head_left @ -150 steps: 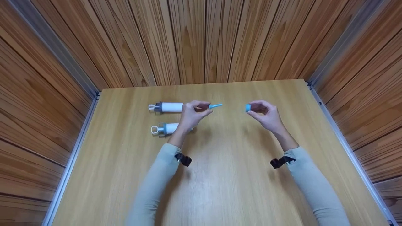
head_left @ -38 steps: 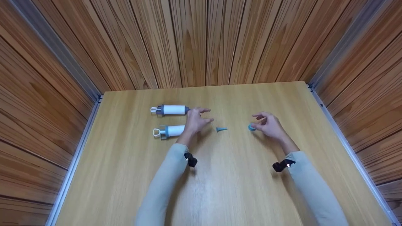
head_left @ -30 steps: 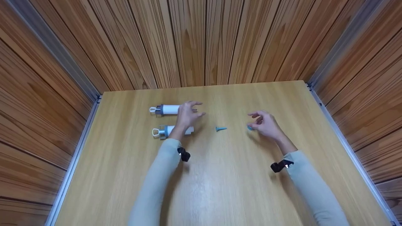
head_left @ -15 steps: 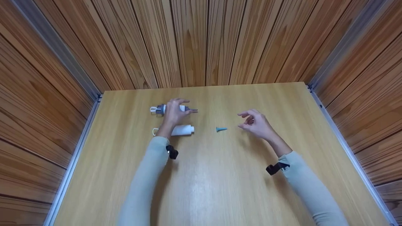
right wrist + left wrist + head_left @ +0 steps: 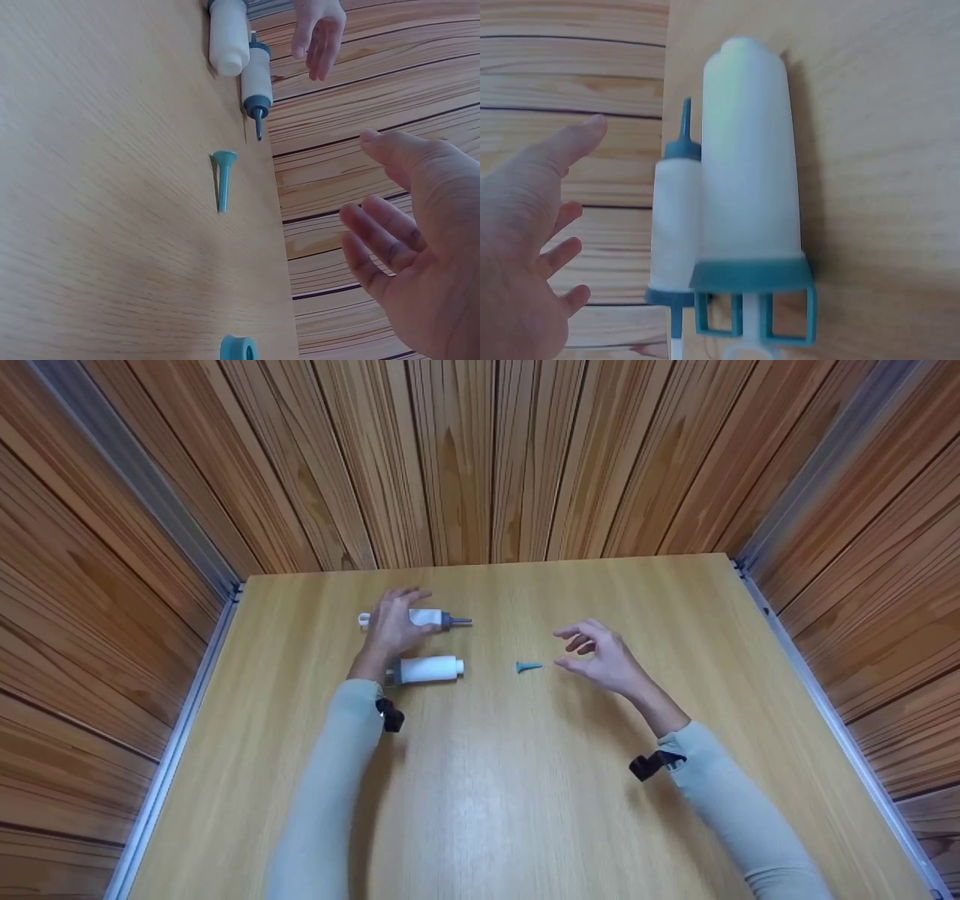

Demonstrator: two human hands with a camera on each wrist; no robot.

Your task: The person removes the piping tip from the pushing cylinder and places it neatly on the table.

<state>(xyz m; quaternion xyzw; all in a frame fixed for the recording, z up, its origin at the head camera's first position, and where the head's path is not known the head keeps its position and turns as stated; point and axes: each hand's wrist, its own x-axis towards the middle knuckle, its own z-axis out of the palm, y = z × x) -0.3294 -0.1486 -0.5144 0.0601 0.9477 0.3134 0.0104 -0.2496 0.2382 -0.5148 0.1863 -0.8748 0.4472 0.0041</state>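
Two white-barrelled syringes lie side by side on the table. The far syringe has a dark blue-grey end and thin nozzle; the near syringe has a bare white tip. Over the handle end of the far one hovers my left hand, fingers spread and holding nothing. A teal nozzle lies by itself right of the syringes. Just right of that nozzle, my right hand is held above the table with relaxed fingers and nothing in them. It hides a teal ring cap, which shows in the right wrist view.
The wooden table is bounded by a plank wall at the back and plank side walls. Metal rails run along both sides.
The teal nozzle and ring cap, held in my hands at first, now lie on the table. My left hand has moved left over the syringes; my right hand released the cap and drifted left.
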